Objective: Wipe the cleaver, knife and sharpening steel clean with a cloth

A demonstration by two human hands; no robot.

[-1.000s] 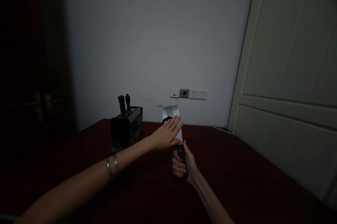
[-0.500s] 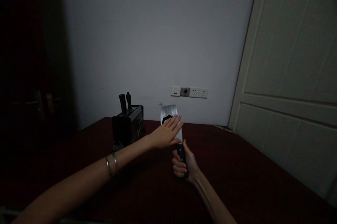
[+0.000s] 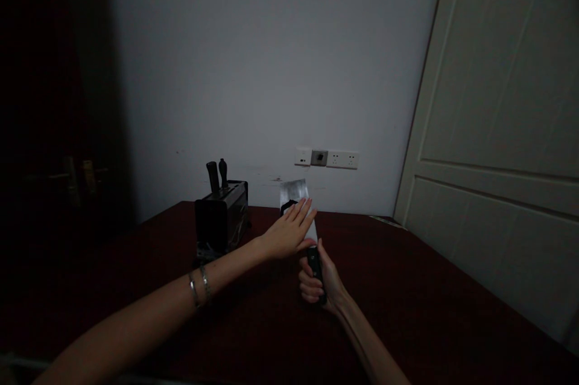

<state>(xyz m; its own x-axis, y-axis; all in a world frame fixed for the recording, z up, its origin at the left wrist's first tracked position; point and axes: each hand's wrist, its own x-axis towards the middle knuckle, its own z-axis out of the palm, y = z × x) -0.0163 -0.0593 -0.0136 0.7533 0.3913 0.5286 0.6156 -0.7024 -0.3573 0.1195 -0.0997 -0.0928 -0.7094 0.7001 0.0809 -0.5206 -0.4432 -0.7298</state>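
Note:
A cleaver (image 3: 294, 190) with a broad, shiny blade and a black riveted handle stands tilted up over the table, blade end away from me. My right hand (image 3: 319, 279) is closed around its handle, thumb along the side near the blade. Across the blade lies my left hand (image 3: 289, 232), fingers stretched out flat and hiding the blade's middle. A dark patch shows on the blade just beyond those fingers; I cannot tell what it is. Bare, pale blade shows between the left fingers and the handle.
On the dark red table (image 3: 384, 300), left of my hands, stands a black knife block (image 3: 211, 225) with two black handles (image 3: 218, 174) sticking up. Behind the table is a wall with sockets (image 3: 342, 159). A pale door (image 3: 497, 131) borders the right side.
The cleaver and both hands appear slightly further right, and the blade leans a little differently. The whole view has also shifted slightly. My grip looks the same.

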